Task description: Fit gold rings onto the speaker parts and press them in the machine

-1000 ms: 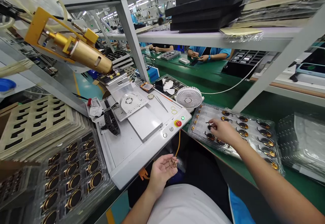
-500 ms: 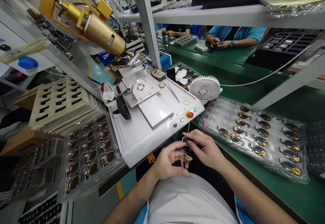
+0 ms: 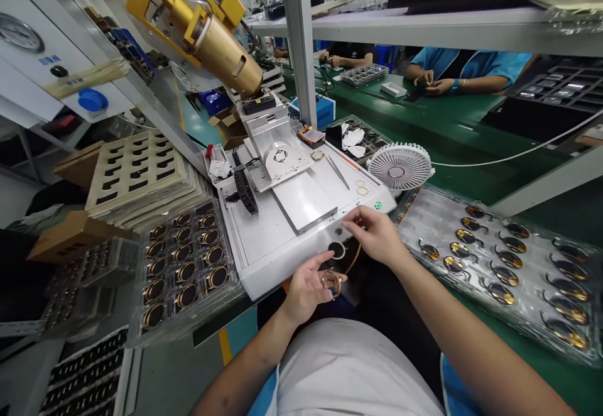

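My left hand (image 3: 306,287) is low in front of the machine, its fingers closed on a gold ring-shaped watch case (image 3: 331,283). At its index fingertip is a dark round disc (image 3: 336,251) with a pale rim. My right hand (image 3: 374,234) is just above and right of the disc, apart from it. Its thumb and index finger are pinched together near the machine's front panel; anything between them is too small to make out.
A white machine base (image 3: 264,271) carries a metal fixture (image 3: 282,158) and tweezers (image 3: 338,172). A white fan (image 3: 400,166) stands at its right. Trays hold round gold-rimmed parts (image 3: 186,271) at left and round parts with flex tails (image 3: 504,259) at right. A gold cylinder (image 3: 228,61) hangs above.
My right hand has moved up and away from my left, off the disc, which now shows at my left fingertip. The view has shifted slightly left.
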A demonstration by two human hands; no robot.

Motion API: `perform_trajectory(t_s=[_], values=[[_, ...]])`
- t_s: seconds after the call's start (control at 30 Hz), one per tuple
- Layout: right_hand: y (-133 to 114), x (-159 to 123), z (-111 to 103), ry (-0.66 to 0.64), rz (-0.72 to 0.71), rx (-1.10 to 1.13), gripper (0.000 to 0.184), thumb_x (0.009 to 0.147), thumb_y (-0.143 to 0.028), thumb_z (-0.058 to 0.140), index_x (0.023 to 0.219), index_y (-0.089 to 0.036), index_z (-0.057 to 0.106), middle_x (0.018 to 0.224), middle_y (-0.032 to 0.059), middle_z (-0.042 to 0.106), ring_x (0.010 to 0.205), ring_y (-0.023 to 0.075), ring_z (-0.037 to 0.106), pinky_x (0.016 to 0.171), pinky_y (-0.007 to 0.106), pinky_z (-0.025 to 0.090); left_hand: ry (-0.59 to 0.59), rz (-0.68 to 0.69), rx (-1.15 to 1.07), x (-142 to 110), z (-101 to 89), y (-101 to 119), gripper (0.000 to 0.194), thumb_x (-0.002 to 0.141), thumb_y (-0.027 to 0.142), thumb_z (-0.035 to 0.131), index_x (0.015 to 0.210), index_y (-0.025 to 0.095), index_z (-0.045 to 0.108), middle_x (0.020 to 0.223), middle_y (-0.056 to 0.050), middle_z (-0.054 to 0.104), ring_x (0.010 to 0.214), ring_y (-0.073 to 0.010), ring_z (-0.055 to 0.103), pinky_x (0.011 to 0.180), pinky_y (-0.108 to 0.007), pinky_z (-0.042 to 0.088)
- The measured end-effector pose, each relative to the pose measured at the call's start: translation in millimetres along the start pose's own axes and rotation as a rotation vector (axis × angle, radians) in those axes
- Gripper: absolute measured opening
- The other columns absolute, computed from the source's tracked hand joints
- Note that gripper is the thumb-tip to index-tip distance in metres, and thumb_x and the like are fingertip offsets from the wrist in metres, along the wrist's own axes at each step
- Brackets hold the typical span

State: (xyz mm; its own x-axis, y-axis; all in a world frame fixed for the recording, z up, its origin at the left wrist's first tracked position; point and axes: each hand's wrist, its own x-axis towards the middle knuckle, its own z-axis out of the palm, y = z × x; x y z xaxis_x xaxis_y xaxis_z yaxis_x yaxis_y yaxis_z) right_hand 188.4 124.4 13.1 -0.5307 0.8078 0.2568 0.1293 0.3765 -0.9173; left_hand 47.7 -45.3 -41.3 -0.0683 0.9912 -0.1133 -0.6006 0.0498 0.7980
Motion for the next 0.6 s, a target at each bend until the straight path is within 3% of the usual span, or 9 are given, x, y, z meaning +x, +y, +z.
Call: perform_trajectory(t_s=[0.13,0.23,0.33,0.4,0.47,0.53,0.6], values=[[10,55,14,0.093,0.148,-0.061,0.013,0.08,-0.032,0.066,0.077,-0.021,0.061,0.07,0.0011,0.064,0.064,0.0191,0.059,0.066,0.033,0.049,0.003,0.011,0.072,-6,-1.2,4,0.102,0.054,0.041,0.101,0.144,0.017,0.057,0.106,-0.016,0.08,0.092,-0.0239,0.074,0.084,-0.034,0.054],[14,65,18,0.174,0.173,-0.127,0.019,0.073,-0.032,0.071,0.084,-0.021,0.061,0.076,0.0018,0.064,0.069,0.0208,0.059,0.072,0.036,0.048,0.013,0.073,0.163,-14,-3.5,7,0.105,0.057,0.042,0.1,0.148,0.017,0.053,0.108,-0.016,0.079,0.099,-0.027,0.074,0.088,-0.037,0.056],[9,38,16,0.256,0.127,-0.193,0.029,0.075,-0.037,0.073,0.095,-0.021,0.06,0.084,0.0038,0.065,0.07,0.0212,0.058,0.073,0.036,0.048,0.043,0.154,0.303,-24,-4.3,9,0.102,0.061,0.035,0.099,0.15,0.024,0.051,0.138,-0.019,0.066,0.107,-0.0296,0.074,0.084,-0.037,0.06],[2,6,18,0.166,0.108,-0.159,0.024,0.083,-0.043,0.07,0.089,-0.021,0.062,0.077,0.0038,0.065,0.066,0.0209,0.058,0.068,0.035,0.048,0.094,0.211,0.46,-28,-2.8,9,0.101,0.063,0.028,0.098,0.152,0.029,0.049,0.162,-0.02,0.042,0.11,-0.0307,0.074,0.086,-0.039,0.063],[-6,-27,24,-0.005,0.149,-0.031,0.028,0.09,-0.048,0.068,0.092,-0.02,0.066,0.08,0.0061,0.07,0.07,0.0229,0.064,0.067,0.035,0.05,0.114,0.27,0.65,-27,0.3,7,0.102,0.066,0.024,0.096,0.154,0.031,0.046,0.17,-0.02,0.027,0.11,-0.0317,0.075,0.092,-0.044,0.063],[-10,-51,35,-0.115,0.223,0.131,0.04,0.089,-0.051,0.071,0.113,-0.019,0.069,0.097,0.0098,0.075,0.084,0.0262,0.07,0.071,0.036,0.055,0.089,0.322,0.83,-24,4.2,3,0.101,0.069,0.024,0.093,0.157,0.028,0.043,0.169,-0.02,0.031,0.121,-0.0366,0.07,0.103,-0.051,0.059],[-11,-63,44,-0.109,0.286,0.273,0.057,0.086,-0.052,0.076,0.131,-0.018,0.063,0.109,0.012,0.075,0.094,0.0282,0.071,0.075,0.038,0.059,0.044,0.348,0.972,-19,8.4,0,0.101,0.071,0.023,0.09,0.158,0.025,0.04,0.167,-0.019,0.036,0.14,-0.0419,0.056,0.113,-0.055,0.052]])
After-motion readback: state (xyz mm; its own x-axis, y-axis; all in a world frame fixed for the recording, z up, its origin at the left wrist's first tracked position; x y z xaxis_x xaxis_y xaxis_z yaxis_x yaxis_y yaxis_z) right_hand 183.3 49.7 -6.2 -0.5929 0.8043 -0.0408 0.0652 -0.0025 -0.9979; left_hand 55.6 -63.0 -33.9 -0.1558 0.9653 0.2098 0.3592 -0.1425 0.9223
